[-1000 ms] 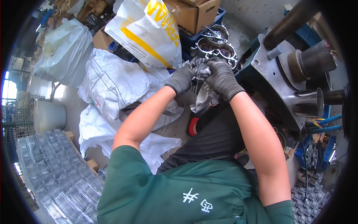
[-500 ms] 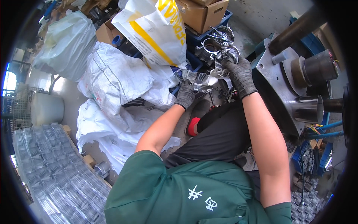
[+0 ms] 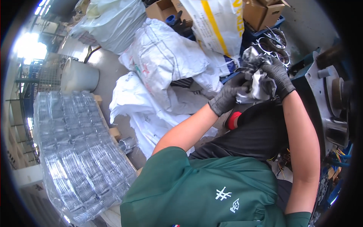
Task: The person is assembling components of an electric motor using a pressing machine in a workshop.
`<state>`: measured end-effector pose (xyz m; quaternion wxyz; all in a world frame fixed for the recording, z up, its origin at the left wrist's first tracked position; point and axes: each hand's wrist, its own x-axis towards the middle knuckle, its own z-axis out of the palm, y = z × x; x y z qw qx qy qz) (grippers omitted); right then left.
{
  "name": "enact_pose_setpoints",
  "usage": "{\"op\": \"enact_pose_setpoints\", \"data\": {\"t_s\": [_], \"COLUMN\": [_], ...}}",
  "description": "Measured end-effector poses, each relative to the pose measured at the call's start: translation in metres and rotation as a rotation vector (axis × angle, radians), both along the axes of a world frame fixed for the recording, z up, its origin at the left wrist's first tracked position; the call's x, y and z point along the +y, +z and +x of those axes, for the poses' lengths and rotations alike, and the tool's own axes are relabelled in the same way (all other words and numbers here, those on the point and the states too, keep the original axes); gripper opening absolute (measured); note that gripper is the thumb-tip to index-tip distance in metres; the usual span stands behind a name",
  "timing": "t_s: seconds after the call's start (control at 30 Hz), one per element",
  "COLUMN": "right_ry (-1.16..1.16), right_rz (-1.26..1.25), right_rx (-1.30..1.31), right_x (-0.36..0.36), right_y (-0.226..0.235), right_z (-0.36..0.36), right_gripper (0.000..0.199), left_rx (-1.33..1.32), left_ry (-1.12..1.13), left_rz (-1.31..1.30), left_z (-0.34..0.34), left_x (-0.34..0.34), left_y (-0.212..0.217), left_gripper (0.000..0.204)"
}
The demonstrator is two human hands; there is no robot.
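Note:
Between my two hands is a crumpled, shiny silver-grey sheet (image 3: 261, 86); whether it is foil or plastic film I cannot tell. My left hand (image 3: 228, 95), in a dark grey glove, is closed on its near left side, the fingertips partly hidden in the folds. My right hand (image 3: 280, 78), gloved alike, grips the right side with bent fingers. The bundle hangs above my dark trouser leg (image 3: 261, 121). Just beyond it stands a white bag with a yellow stripe (image 3: 211, 22).
White woven sacks (image 3: 162, 56) lie on the floor to the left. A film-wrapped stack of grey parts (image 3: 83, 151) stands on a pallet at far left. Metal rings (image 3: 278, 38) and a cardboard box (image 3: 261, 15) are beyond my hands. A metal machine (image 3: 321, 90) rises close at right.
The view has swung left, so the surroundings sit further right. My hands have drawn closer together, and the silvery sheet stretched between them is now bunched up.

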<state>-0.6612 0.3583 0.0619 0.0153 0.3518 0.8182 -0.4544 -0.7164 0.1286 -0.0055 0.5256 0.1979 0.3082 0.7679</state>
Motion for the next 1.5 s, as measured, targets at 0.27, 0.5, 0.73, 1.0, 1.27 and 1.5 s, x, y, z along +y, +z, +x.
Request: {"op": "enact_pose_setpoints", "data": {"t_s": [0.27,0.5,0.73,1.0,1.27,1.5], "right_ry": [0.188,0.020,-0.094,-0.219,-0.464,-0.219], "right_rz": [0.794,0.159,-0.306,-0.696,-0.895,-0.751], "right_rx": [0.178,0.413,0.543,0.676,0.699,0.688], "right_x": [0.050,0.066,0.074,0.069,0.039,0.036], "right_y": [-0.024,-0.042,-0.043,-0.039,-0.004,-0.010], "right_z": [0.005,0.008,0.020,0.027,0.039,0.042], "right_gripper": [0.041,0.043,0.035,0.041,0.035,0.027], "left_rx": [1.181,1.525,1.328,1.384,1.420,1.447], "left_ry": [0.017,-0.853,0.183,0.271,0.260,0.233], "left_rz": [-1.999,-2.337,-2.065,-1.965,-1.952,-1.931], "left_z": [-0.021,-0.189,-0.294,-0.334,-0.366,-0.368], "left_x": [-0.317,-0.482,-0.422,-0.409,-0.413,-0.414], "left_y": [-0.207,-0.225,-0.143,-0.114,-0.106,-0.099], "left_gripper": [0.021,0.032,0.033,0.037,0.044,0.051]}}
